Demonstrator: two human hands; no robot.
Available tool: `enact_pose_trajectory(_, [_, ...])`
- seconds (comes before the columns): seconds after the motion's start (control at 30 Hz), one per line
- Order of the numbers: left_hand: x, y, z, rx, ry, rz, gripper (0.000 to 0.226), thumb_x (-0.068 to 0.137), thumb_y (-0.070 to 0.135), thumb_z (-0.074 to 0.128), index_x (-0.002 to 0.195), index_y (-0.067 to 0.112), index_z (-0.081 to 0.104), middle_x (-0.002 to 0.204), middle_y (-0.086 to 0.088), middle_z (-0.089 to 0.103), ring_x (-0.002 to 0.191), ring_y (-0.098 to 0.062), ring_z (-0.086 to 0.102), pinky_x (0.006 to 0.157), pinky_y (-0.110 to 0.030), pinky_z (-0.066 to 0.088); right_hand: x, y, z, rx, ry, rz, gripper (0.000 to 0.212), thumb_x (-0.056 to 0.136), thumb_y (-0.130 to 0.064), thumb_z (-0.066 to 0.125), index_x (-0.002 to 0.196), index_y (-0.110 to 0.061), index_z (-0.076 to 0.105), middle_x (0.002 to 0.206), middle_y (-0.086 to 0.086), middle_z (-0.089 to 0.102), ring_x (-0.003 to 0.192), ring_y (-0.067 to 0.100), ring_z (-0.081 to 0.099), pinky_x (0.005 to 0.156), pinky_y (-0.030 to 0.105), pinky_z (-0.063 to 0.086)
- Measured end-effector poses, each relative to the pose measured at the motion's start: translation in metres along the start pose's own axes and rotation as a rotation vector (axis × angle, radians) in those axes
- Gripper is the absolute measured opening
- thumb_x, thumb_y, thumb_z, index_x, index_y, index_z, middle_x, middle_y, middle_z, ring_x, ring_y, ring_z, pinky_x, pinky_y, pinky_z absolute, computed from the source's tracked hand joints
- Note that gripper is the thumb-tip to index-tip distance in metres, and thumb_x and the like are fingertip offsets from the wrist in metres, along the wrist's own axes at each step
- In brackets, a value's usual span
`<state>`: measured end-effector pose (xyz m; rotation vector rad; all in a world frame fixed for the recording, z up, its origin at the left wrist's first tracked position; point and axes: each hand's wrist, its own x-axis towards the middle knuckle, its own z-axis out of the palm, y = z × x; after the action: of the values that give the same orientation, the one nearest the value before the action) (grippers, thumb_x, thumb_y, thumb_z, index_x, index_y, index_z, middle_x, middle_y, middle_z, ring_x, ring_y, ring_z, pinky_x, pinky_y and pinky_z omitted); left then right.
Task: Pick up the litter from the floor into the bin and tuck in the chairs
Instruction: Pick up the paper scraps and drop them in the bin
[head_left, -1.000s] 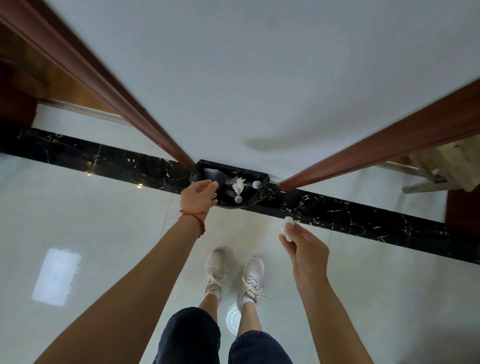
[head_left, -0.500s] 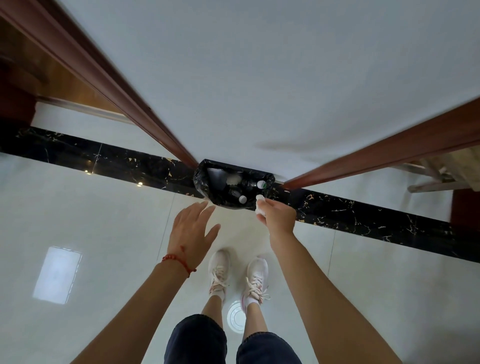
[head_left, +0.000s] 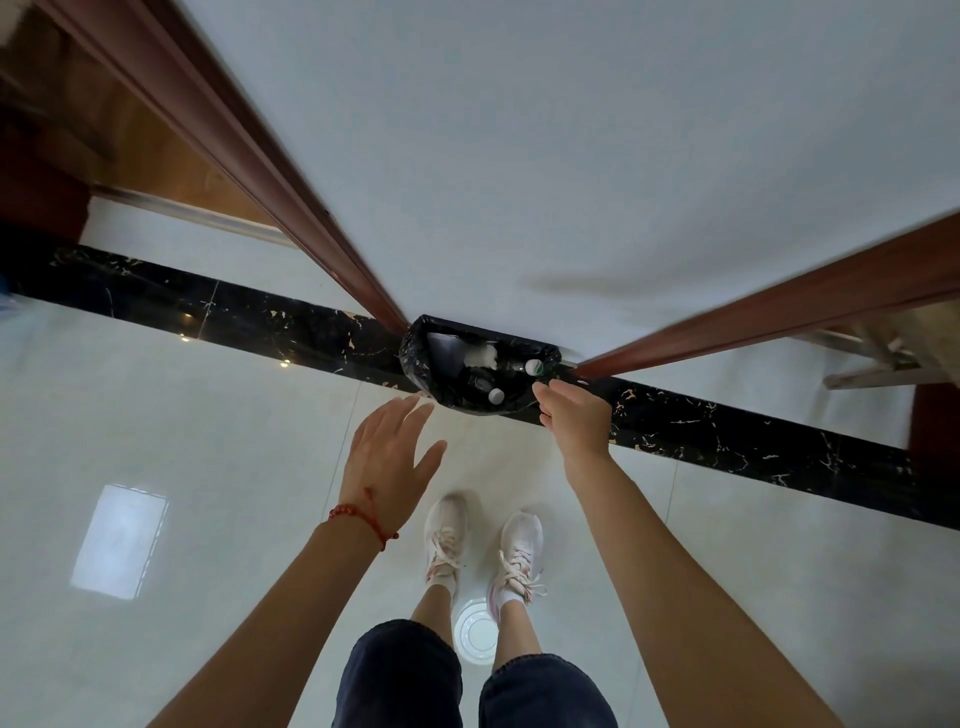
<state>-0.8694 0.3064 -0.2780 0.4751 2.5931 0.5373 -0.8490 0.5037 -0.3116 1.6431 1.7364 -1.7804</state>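
My right hand (head_left: 574, 418) hangs empty and relaxed at the black-lined round bin's (head_left: 415, 358) rim, my left hand (head_left: 387, 462) spread; I judge chairs come next.

Both hands (head_left: 390, 457) (head_left: 575, 417) outstretched (fingers loose)

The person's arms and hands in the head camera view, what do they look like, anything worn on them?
Both forearms are bare, with no sleeves in view. The left hand has a thin red beaded string bracelet round its wrist, with a loose end hanging from it. The right hand and its wrist show no bracelet, watch or glove. No rings are visible on either hand.
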Motion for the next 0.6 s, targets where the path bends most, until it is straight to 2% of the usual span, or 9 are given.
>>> enact_pose_trajectory(0.07, [-0.001, 0.003, -0.005, -0.003, 0.011, 0.012, 0.042, 0.085, 0.022, 0.06, 0.122, 0.004, 0.052, 0.13, -0.019, 0.053, 0.122, -0.037, 0.047, 0.103, -0.046, 0.034, -0.014, 0.002, -0.008, -0.119, 0.013, -0.107, 0.035, 0.08, -0.02, 0.067, 0.111, -0.004, 0.064, 0.115, 0.011, 0.066, 0.108, 0.021, 0.06, 0.096, 0.032, 0.046])
enact_pose_trajectory(0.13, [-0.001, 0.006, -0.011, 0.002, 0.019, 0.025, 0.042, 0.085, 0.022, 0.06, 0.123, 0.004, 0.052, 0.13, -0.019, 0.054, 0.122, -0.037, 0.047, 0.103, -0.046, 0.034, -0.033, 0.004, -0.017, -0.226, 0.014, -0.226, 0.038, 0.083, -0.024, 0.064, 0.116, -0.006, 0.061, 0.121, 0.008, 0.063, 0.11, 0.017, 0.058, 0.088, 0.022, 0.042])
enact_pose_trajectory(0.2, [-0.002, 0.01, -0.019, 0.01, 0.014, 0.031, 0.043, 0.086, 0.024, 0.058, 0.125, 0.005, 0.05, 0.132, -0.017, 0.052, 0.125, -0.035, 0.044, 0.105, -0.044, 0.032, -0.051, 0.008, -0.026, -0.304, 0.019, -0.331, 0.038, 0.085, -0.026, 0.062, 0.119, -0.009, 0.059, 0.125, 0.007, 0.06, 0.113, 0.017, 0.056, 0.09, 0.025, 0.044])
enact_pose_trajectory(0.27, [-0.004, 0.014, -0.027, 0.018, 0.024, 0.048, 0.044, 0.087, 0.025, 0.057, 0.126, 0.006, 0.049, 0.134, -0.017, 0.051, 0.126, -0.034, 0.043, 0.107, -0.043, 0.031, -0.068, 0.009, -0.035, -0.421, 0.022, -0.441, 0.04, 0.087, -0.026, 0.059, 0.123, -0.008, 0.055, 0.131, 0.008, 0.055, 0.122, 0.019, 0.049, 0.102, 0.033, 0.04])
enact_pose_trajectory(0.3, [-0.005, 0.016, -0.031, 0.024, 0.026, 0.056, 0.045, 0.087, 0.026, 0.056, 0.127, 0.007, 0.049, 0.135, -0.016, 0.05, 0.127, -0.033, 0.042, 0.107, -0.043, 0.03, -0.076, 0.009, -0.039, -0.487, 0.018, -0.485, 0.042, 0.088, -0.027, 0.058, 0.126, -0.009, 0.053, 0.134, 0.008, 0.052, 0.126, 0.019, 0.045, 0.105, 0.033, 0.037])
enact_pose_trajectory(0.43, [-0.015, 0.027, -0.05, 0.049, 0.029, 0.093, 0.046, 0.088, 0.027, 0.055, 0.128, 0.007, 0.047, 0.137, -0.016, 0.048, 0.131, -0.032, 0.038, 0.109, -0.043, 0.028, -0.107, 0.008, -0.054, -0.651, 0.031, -0.593, 0.047, 0.09, -0.033, 0.053, 0.133, -0.013, 0.045, 0.142, 0.005, 0.043, 0.134, 0.016, 0.033, 0.104, 0.029, 0.033])
enact_pose_trajectory(0.6, [-0.033, 0.045, -0.074, 0.049, 0.032, 0.143, 0.047, 0.088, 0.028, 0.054, 0.13, 0.008, 0.045, 0.139, -0.015, 0.045, 0.132, -0.031, 0.035, 0.111, -0.042, 0.025, -0.146, 0.0, -0.07, -0.689, 0.078, -0.646, 0.049, 0.091, -0.033, 0.051, 0.135, -0.013, 0.043, 0.145, 0.004, 0.04, 0.135, 0.016, 0.03, 0.107, 0.033, 0.031])
